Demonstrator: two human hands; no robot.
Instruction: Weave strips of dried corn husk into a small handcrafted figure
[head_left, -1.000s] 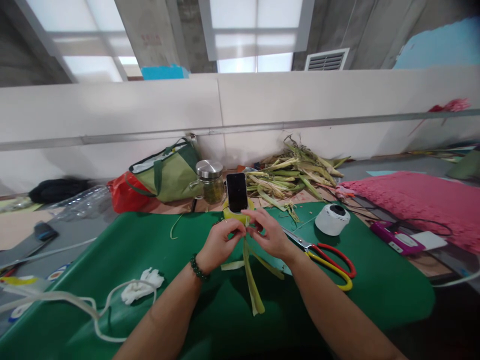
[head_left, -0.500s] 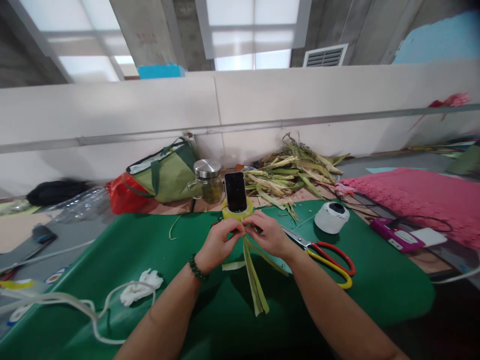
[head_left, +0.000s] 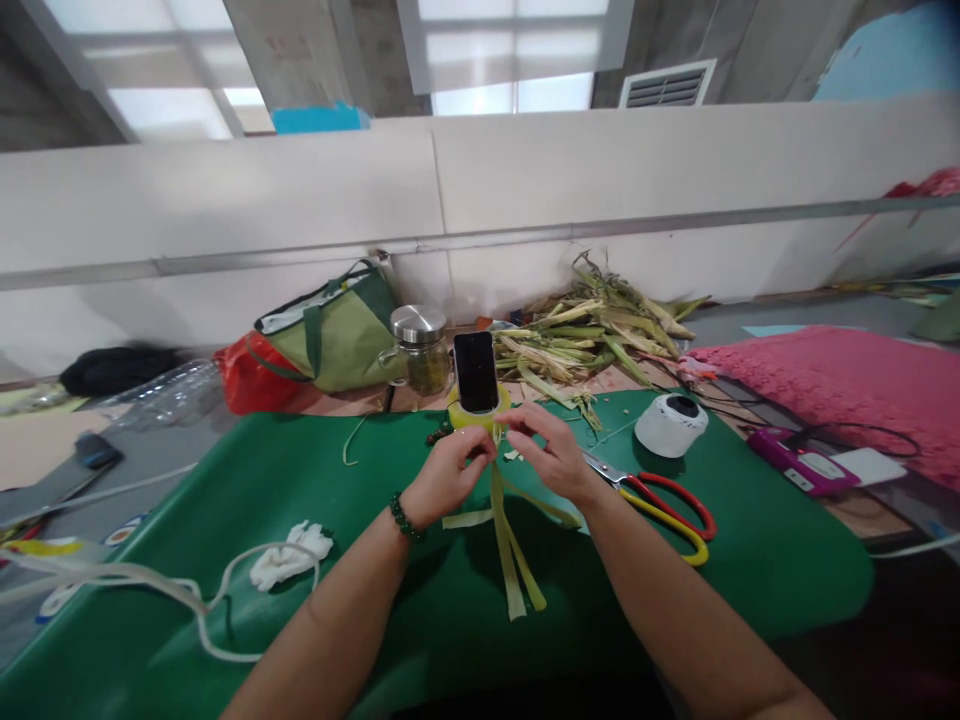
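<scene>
Pale green strips of what looks like corn husk (head_left: 508,545) hang and spread out below my hands, over the green mat (head_left: 600,610). My left hand (head_left: 450,468), with a green bead bracelet (head_left: 403,516) at the wrist, is closed in a pinch on their gathered upper end. Close by on the right, my right hand (head_left: 551,455) has its fingers apart, with the fingertips by the top of the bundle. Just behind stands a dark-screened phone (head_left: 475,372), propped on a yellow tape roll (head_left: 459,415). Scissors (head_left: 667,505) with red and yellow handles lie beside my right forearm.
A white spool (head_left: 660,428) stands right of the scissors. Behind the mat are a lidded glass mug (head_left: 421,365), a green bag (head_left: 345,345) and a heap of husks (head_left: 592,330). A white cable (head_left: 202,608) and crumpled tissue (head_left: 289,560) lie left; a purple power strip (head_left: 802,465) lies right.
My right hand has come away from the pinch beside my left hand, and its fingers have spread. The hanging strips have shifted a little and their lower ends have parted.
</scene>
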